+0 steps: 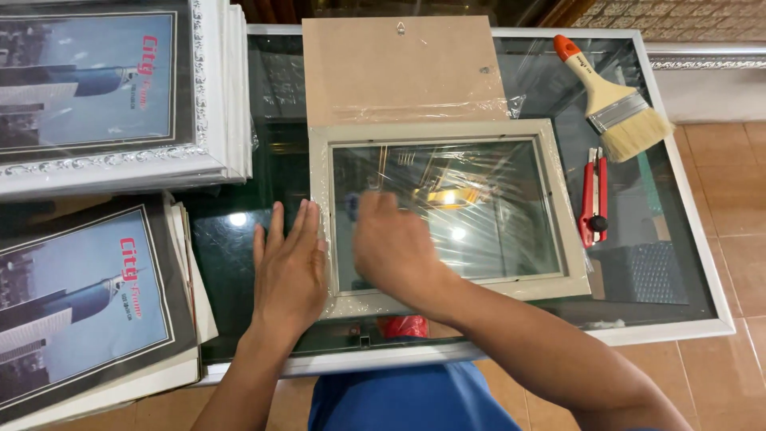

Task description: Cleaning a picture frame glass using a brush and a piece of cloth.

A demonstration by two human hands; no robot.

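Underfoot, tan floor tiles (738, 191), with a pale moulded wall base (702, 60) along the far right. Across most of the view, a glass-topped table (239, 263) with a white metal rim, dark green below the pane, glare spots on it. At the left, a stack of white ornate picture frames (112, 88) holding a blue printed poster; below that, a pile of loose matted prints (88, 303) hanging over the table's near edge. At the middle, lying flat on the glass, a pale grey picture frame (568, 239) with its own glass pane, clear plastic wrap crinkled around the border. Just beyond and touching its far edge, a brown backing board (399, 68) with a small hanger. Well to the right, a wide paintbrush (610, 96) with an orange-tipped handle; near it, a red utility knife (593, 199).

Left hand (289, 271) spread flat, fingers straight, pressing the frame's left border, gripping nothing. Right hand (395, 247) blurred, curled over the pane near the left side; whether anything sits in the fist cannot be told.
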